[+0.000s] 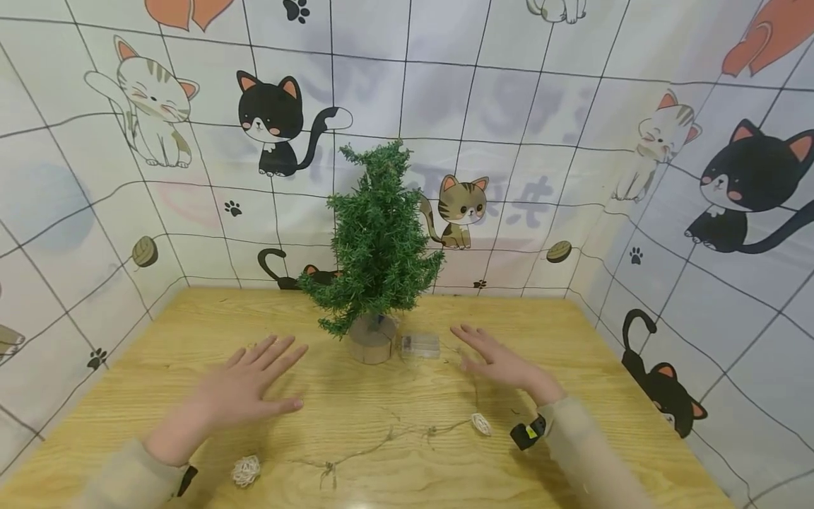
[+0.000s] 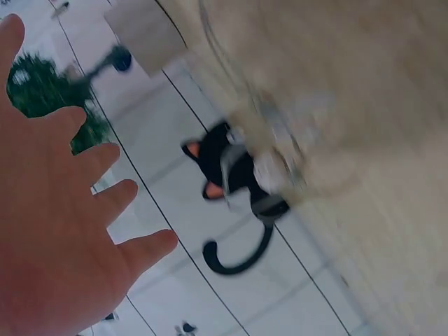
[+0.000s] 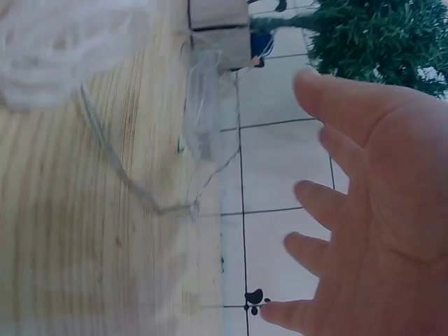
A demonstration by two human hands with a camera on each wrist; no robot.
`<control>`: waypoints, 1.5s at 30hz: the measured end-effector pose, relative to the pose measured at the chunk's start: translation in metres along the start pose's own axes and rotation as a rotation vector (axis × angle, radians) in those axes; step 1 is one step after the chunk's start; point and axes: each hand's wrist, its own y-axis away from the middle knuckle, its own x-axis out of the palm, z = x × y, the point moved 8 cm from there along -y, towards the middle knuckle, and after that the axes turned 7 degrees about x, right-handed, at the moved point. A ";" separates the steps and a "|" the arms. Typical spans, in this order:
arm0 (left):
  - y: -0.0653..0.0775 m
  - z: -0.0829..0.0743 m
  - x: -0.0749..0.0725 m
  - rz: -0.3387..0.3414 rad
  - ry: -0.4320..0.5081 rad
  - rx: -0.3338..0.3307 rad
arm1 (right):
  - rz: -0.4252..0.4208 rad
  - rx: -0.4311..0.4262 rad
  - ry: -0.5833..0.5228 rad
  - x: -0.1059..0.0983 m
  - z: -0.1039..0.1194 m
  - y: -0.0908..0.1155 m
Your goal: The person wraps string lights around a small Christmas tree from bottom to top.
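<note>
My two hands hold nothing right now. My left hand (image 1: 244, 385) is open, with its fingers spread wide, over the table (image 1: 521, 314) on the left side of the tree. My right hand (image 1: 502, 360) is open too, on the other side, with its fingers pointing in at a small clear box (image 1: 421, 346). My hands are well apart, so the little green tree (image 1: 381, 240) has plenty of room between them.

The tree stands up near the back wall, a bit left of the middle of the table. Its round wood base (image 1: 372, 343) sits flat under it, and I think that is why it can stand with nobody holding it. The clear box lies just beside the base, on the right. I can't tell if they touch. I think the box is so close because a thin line seems to run from it.

A knotty string (image 1: 328, 467) lies loose in front of me. At its right end is a white ball (image 1: 481, 424) that looks tied on, so the string may stop it from rolling off. Another woven ball (image 1: 246, 471) sits near my left sleeve, away from the string. I can't see what keeps it there.
</note>
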 end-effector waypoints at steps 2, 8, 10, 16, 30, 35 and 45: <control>-0.003 -0.017 0.007 0.005 0.012 0.039 | 0.056 -0.008 -0.024 0.006 0.004 0.002; -0.015 -0.059 0.024 0.056 0.061 0.131 | 0.231 -0.045 -0.109 0.024 0.019 0.010; -0.021 -0.069 0.027 0.081 0.074 0.141 | 0.265 -0.053 -0.100 0.029 0.025 0.013; -0.037 -0.092 0.024 0.117 0.120 0.166 | 0.292 -0.001 -0.021 0.041 0.032 0.019; -0.034 -0.120 0.053 0.307 0.236 0.273 | 0.268 0.006 0.186 0.062 0.049 0.021; -0.030 -0.123 0.056 0.358 0.229 0.268 | 0.273 0.040 0.152 0.064 0.052 0.022; -0.035 -0.129 0.050 0.217 0.061 0.339 | 0.251 -0.005 0.208 0.065 0.055 0.020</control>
